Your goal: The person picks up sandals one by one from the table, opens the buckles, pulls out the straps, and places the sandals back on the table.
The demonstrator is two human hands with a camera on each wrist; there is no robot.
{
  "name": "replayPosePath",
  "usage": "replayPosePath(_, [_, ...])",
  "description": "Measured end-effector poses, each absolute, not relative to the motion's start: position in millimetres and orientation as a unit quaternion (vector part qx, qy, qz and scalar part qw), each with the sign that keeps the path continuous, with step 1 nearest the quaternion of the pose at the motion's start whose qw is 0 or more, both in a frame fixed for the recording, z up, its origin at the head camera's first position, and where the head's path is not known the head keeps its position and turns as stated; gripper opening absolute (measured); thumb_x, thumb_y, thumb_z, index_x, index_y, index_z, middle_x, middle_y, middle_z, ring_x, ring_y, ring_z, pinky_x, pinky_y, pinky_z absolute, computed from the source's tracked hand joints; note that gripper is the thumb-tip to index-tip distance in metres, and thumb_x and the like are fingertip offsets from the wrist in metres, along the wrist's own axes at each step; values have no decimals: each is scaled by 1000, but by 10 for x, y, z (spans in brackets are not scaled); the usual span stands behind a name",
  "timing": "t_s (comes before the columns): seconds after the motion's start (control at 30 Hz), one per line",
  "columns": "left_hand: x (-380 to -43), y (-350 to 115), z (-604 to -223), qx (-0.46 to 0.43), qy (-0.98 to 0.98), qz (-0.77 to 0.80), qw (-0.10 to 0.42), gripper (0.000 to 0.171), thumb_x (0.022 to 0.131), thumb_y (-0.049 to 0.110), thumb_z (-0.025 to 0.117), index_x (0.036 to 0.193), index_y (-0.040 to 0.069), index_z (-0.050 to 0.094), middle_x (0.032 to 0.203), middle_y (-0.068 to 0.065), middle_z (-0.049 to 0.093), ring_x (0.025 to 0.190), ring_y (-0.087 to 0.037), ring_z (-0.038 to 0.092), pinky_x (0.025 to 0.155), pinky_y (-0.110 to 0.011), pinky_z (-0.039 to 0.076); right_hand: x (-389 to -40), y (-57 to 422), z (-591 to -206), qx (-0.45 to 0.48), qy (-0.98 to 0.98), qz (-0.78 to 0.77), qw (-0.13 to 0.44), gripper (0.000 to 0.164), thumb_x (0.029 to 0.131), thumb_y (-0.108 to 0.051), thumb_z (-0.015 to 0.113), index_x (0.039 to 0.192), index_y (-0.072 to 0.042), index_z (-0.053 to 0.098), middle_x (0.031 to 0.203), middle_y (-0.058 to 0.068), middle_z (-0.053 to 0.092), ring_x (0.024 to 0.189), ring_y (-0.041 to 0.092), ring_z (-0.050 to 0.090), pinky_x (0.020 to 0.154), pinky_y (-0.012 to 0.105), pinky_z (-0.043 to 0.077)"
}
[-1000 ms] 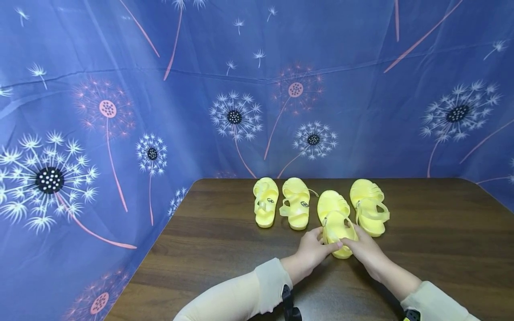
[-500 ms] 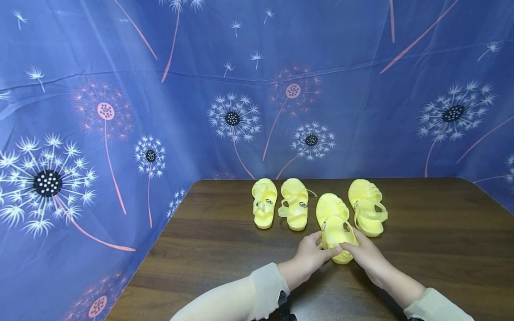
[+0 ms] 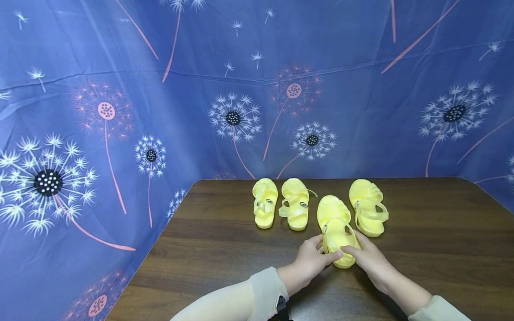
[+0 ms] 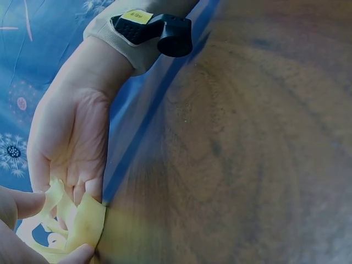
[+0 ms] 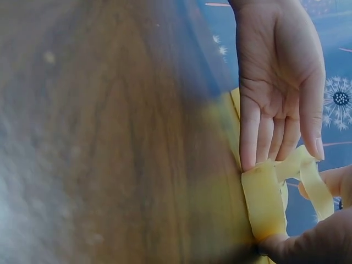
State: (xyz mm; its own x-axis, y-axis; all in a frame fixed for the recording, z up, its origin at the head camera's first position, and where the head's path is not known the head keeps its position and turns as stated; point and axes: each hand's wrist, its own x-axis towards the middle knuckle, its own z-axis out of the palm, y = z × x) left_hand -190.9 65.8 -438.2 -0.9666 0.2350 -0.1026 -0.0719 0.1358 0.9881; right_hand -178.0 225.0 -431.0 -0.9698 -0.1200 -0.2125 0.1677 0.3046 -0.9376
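Left hand [image 3: 309, 261] and right hand [image 3: 371, 258] pinch the nearest sandal [image 3: 334, 232] — thumbs [image 3: 332, 257] uppermost.

Seemingly a makeshift indoor recording corner: blue dandelion-print cloth backdrop [image 3: 345, 80] behind a wood-grain table [image 3: 441, 232].

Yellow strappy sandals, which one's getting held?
The yellow strappy sandal third from the left: left hand and right hand grip it. The other three sandals stand farther back, unheld.
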Motion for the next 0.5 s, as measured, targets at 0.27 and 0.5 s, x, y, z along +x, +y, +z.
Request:
replayPosePath(0.27, [-1865,633,-4385,57,742,657,122,61,80,5,78,134,-6,50,136,-20,56,124,-33,55,96,-38,51,-1733,2243,-4321,26,800,-585,129,79,99,-24,50,151,8,-1,156,32,8,143,48,14,114,64,17])
replayPosePath(0.5, [-1815,615,-4370,66,741,656,122,59,81,5,77,133,-5,51,133,-19,58,123,-32,56,95,-36,52,-1703,2241,-4327,28,802,-581,131,79,100,-25,51,151,8,0,155,32,12,142,45,17,114,63,21])
